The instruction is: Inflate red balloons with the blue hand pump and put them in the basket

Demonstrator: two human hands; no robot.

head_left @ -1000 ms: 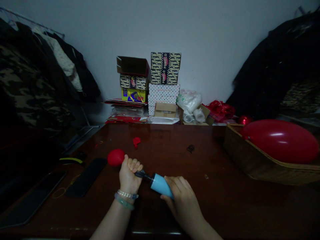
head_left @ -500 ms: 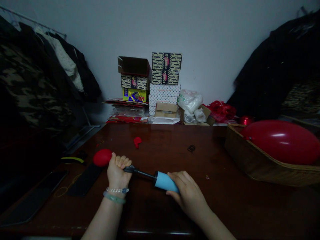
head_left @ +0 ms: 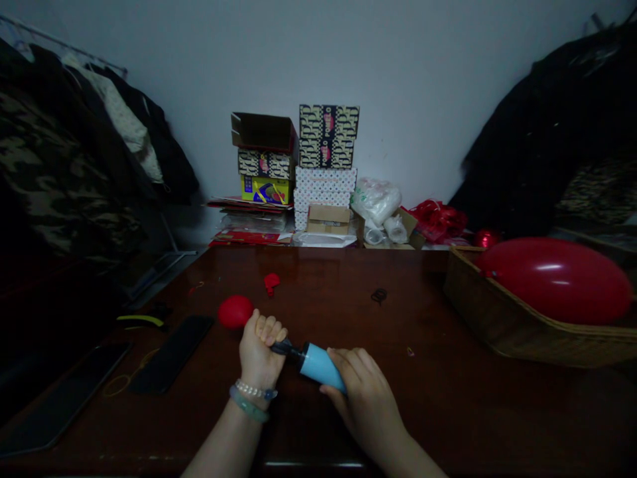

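Observation:
My left hand (head_left: 259, 348) is closed in a fist round the black front end of a hand pump, where the neck of a small red balloon (head_left: 235, 311) is fitted; the partly filled balloon sticks out to the left of the fist. My right hand (head_left: 365, 395) grips the light blue pump handle (head_left: 321, 364), pushed in close to the left hand. Both hands hover over the near middle of a dark wooden table (head_left: 328, 299). A limp red balloon (head_left: 271, 282) lies on the table further back.
A wicker basket (head_left: 502, 318) at the right holds a large inflated red balloon (head_left: 557, 279). Two dark phones (head_left: 172, 352) lie at the left. Stacked boxes (head_left: 326, 159), plastic bags and red ribbon line the back wall. Clothes hang on both sides.
Half a second ago the pump was drawn apart, left hand and balloon further left. Now the hands are back together, with the pump shaft pushed in.

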